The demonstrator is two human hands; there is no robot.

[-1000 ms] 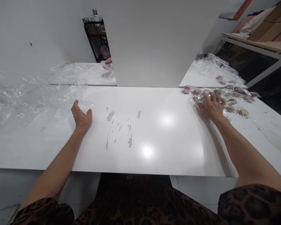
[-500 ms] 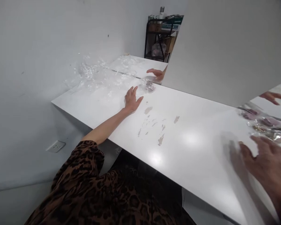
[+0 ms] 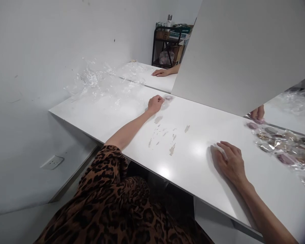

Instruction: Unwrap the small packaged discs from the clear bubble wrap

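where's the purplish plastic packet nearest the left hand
Head view: the packet lies on the white tabletop, right of the left hand, near the lower left of the grey panel.

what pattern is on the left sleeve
The left sleeve has a black-and-brown leopard print, clearest in the head view.

Packing workroom, apparently: white worktop (image 3: 205,125); clear film (image 3: 91,79) left of left hand (image 3: 155,103); wrapped pieces (image 3: 286,158) beyond right hand (image 3: 232,162).

Pinkish packet (image 3: 168,97), seemingly clear-wrapped, at left hand (image 3: 156,103).
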